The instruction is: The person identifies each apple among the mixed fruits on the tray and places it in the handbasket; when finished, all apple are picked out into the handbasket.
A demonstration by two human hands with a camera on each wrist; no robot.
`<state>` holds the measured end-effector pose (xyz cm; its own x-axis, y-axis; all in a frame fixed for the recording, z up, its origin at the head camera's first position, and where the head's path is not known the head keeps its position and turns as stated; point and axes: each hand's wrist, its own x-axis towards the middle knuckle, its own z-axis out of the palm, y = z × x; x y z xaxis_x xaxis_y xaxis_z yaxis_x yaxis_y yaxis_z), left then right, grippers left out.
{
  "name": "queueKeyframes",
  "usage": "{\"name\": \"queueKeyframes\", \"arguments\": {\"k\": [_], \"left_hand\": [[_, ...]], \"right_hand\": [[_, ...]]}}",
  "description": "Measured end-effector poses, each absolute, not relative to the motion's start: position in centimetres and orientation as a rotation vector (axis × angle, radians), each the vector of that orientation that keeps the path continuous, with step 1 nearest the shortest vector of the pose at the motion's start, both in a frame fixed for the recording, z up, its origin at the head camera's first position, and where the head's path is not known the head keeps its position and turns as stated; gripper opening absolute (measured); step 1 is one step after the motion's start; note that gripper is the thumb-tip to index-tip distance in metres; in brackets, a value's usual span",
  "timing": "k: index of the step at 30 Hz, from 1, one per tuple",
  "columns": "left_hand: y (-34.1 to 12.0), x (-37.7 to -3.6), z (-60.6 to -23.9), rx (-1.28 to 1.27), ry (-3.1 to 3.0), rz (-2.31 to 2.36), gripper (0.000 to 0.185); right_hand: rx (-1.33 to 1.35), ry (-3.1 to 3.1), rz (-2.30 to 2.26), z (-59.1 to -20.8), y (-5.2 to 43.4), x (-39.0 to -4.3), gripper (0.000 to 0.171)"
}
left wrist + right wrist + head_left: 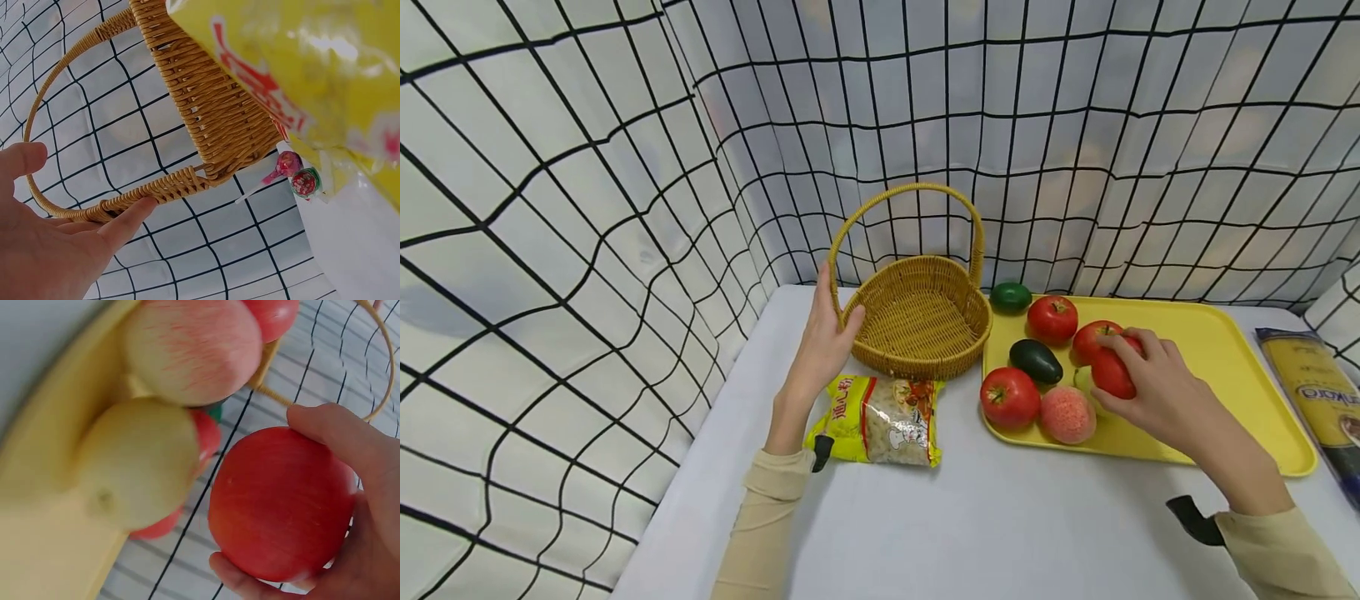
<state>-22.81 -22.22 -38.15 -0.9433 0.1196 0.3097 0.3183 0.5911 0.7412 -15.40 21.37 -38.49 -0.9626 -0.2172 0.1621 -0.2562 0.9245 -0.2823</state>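
Note:
My left hand (831, 333) lies with straight fingers against the left side of a woven wicker basket (925, 321); its thumb (131, 215) touches the foot of the basket handle (44, 100). The basket holds nothing. My right hand (1153, 379) grips a red apple (1111, 372) over the yellow tray (1225, 325). In the right wrist view the apple (281, 503) sits between thumb and fingers, beside a pale yellow-green fruit (137, 462) and a peach (194, 350).
On the tray lie two tomatoes (1052, 318) (1009, 397), another red fruit (1088, 337), an avocado (1036, 361), a peach (1067, 414) and a green fruit (1011, 297). A yellow snack packet (883, 419) lies before the basket. A long packet (1322, 392) lies far right. Grid-patterned walls enclose the table.

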Motion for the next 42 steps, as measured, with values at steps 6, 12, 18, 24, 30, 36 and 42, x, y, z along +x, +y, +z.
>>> {"name": "queueKeyframes", "arguments": {"k": [6, 12, 18, 24, 30, 36, 42], "left_hand": [[-22.3, -22.7, -38.2, -0.356, -2.587, -1.269, 0.084], [-22.0, -22.7, -38.2, -0.355, -2.597, -1.266, 0.085], [-21.7, -22.8, -38.2, -0.363, -2.593, -1.258, 0.085], [-21.7, -22.8, -38.2, -0.368, -2.586, -1.262, 0.086], [-21.9, -22.7, -38.0, -0.355, -2.599, -1.255, 0.086], [-22.0, -22.6, -37.8, -0.337, -2.594, -1.27, 0.085], [-21.8, -22.5, -37.8, -0.352, -2.61, -1.258, 0.086]], "right_hand": [[0.491, -2.985, 0.5, -36.7, 17.4, -18.6, 0.065], [0.69, -3.013, 0.52, -35.8, 13.5, -22.2, 0.063], [0.909, -3.039, 0.468, -35.9, 9.5, -26.1, 0.065], [0.972, -3.054, 0.23, -36.1, 5.1, -29.1, 0.066], [1.022, -3.096, 0.132, -35.9, 1.4, -31.8, 0.076], [1.11, -3.165, 0.231, -36.0, -2.2, -33.7, 0.081], [1.168, -3.245, 0.228, -37.1, -4.1, -34.4, 0.079]]}}
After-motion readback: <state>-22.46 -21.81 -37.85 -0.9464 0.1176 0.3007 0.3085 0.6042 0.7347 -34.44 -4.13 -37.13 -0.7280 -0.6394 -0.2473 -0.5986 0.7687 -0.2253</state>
